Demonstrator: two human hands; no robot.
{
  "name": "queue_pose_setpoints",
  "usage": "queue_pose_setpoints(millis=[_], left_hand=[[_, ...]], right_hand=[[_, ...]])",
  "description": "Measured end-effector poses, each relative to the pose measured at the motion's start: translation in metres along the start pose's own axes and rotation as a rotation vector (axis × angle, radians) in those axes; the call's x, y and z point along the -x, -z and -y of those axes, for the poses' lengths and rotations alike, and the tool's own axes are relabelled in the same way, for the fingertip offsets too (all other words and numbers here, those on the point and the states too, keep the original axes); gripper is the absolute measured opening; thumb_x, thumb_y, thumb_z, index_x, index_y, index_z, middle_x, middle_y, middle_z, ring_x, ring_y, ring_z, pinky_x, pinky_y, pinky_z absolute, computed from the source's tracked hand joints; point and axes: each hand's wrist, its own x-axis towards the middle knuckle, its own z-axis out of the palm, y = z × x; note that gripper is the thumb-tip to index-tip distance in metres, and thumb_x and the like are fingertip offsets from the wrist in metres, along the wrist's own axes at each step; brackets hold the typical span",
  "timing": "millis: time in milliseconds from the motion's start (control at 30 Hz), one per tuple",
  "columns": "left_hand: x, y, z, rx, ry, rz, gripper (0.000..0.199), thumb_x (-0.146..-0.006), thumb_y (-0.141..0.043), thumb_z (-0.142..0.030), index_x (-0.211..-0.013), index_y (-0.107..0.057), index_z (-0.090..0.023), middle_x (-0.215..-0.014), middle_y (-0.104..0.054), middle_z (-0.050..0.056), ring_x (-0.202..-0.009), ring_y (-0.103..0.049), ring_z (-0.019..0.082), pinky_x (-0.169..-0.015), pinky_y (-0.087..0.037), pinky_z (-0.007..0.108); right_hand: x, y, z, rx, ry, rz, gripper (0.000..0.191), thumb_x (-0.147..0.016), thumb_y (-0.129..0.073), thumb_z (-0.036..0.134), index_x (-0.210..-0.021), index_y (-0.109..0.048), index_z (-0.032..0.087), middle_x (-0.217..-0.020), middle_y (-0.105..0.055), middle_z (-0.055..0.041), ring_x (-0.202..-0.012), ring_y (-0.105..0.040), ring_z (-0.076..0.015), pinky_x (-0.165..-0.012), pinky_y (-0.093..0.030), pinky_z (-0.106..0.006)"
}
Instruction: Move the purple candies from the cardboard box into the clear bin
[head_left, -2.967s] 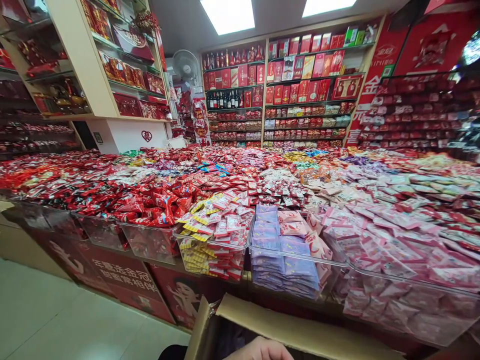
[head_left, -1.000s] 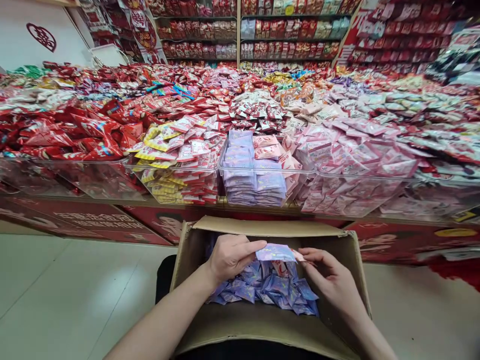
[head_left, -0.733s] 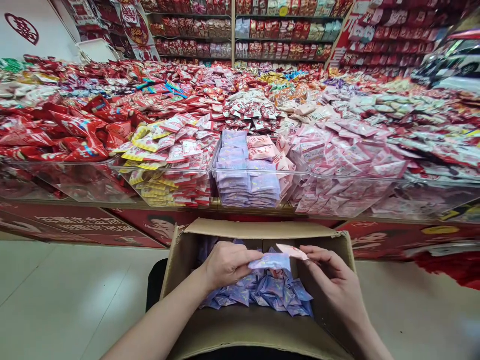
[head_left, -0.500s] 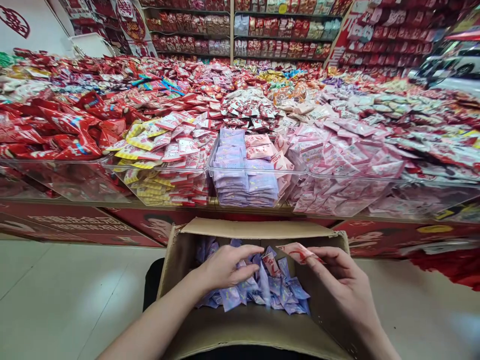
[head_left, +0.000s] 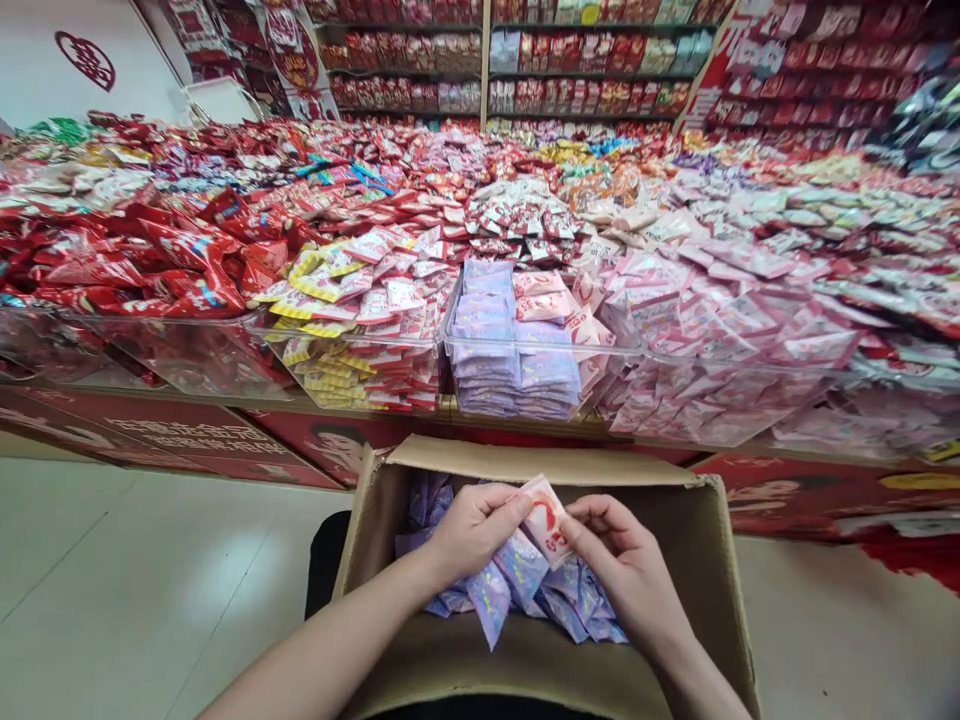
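Observation:
Over a brown cardboard box (head_left: 517, 455), both hands meet at one pink packet (head_left: 547, 522) with red print. My left hand (head_left: 480, 525) is closed, its thumb and fingers pinching the packet's left side. My right hand (head_left: 626, 560) grips the same packet's right edge between thumb and fingers. Purple packets (head_left: 581, 605) lie loosely piled in the box underneath. A couple of them (head_left: 489, 600) sit right below my left hand; whether it also holds these I cannot tell.
In front stands a clear bin (head_left: 517, 385) with stacked purple packets and some pink ones. Beside it are yellow-and-white packets (head_left: 352, 300) on the left and pink packets (head_left: 720, 330) on the right. Further left are red packets (head_left: 172, 265). Stocked shelves (head_left: 405, 95) line the back.
My left hand has closed and come onto the pink packet. My right hand has brought that packet left and lower over the pile. The whole view has shifted slightly.

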Motion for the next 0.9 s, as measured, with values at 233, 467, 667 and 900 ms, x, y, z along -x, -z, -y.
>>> queue_pose_setpoints(millis=[233,467,667,900], left_hand=[[0.002,-0.004,-0.003,0.026,-0.035,0.125,0.035,-0.071,-0.056,-0.04,-0.092,-0.06,-0.013,-0.078,-0.058,0.001,-0.069,-0.048,0.012,-0.064,-0.038,0.019],[0.008,0.002,-0.003,-0.298,-0.124,0.308,0.031,-0.081,-0.04,-0.034,-0.074,-0.061,-0.012,-0.064,-0.051,-0.002,-0.059,-0.043,0.008,-0.058,-0.036,0.017],[0.013,0.011,-0.019,-0.254,-0.107,0.294,0.03,-0.077,-0.048,-0.039,-0.083,-0.064,-0.015,-0.071,-0.061,-0.001,-0.065,-0.052,0.01,-0.061,-0.038,0.015],[0.01,0.007,-0.013,-0.284,-0.043,0.086,0.026,-0.077,-0.046,-0.034,-0.081,-0.066,-0.017,-0.073,-0.066,0.0,-0.067,-0.056,0.011,-0.062,-0.04,0.016]], right_hand=[[0.002,-0.011,-0.011,0.001,0.07,-0.106,0.016,-0.069,-0.061,0.032,-0.069,-0.057,0.017,-0.065,-0.058,-0.0006,-0.06,-0.053,-0.0116,-0.056,-0.044,-0.021],[-0.01,-0.006,0.009,0.227,0.235,0.041,0.037,-0.073,-0.056,0.029,-0.109,-0.049,0.02,-0.085,-0.06,-0.0051,-0.069,-0.055,-0.0133,-0.06,-0.045,-0.023],[-0.028,0.012,0.089,0.739,0.465,0.214,0.015,-0.077,-0.05,0.03,-0.078,-0.062,0.02,-0.072,-0.063,-0.0024,-0.066,-0.056,-0.0135,-0.06,-0.043,-0.022],[-0.131,0.006,0.193,1.276,0.501,-0.265,0.022,-0.073,-0.05,0.023,-0.093,-0.059,0.017,-0.077,-0.065,-0.0074,-0.068,-0.057,-0.0185,-0.059,-0.04,-0.027]])
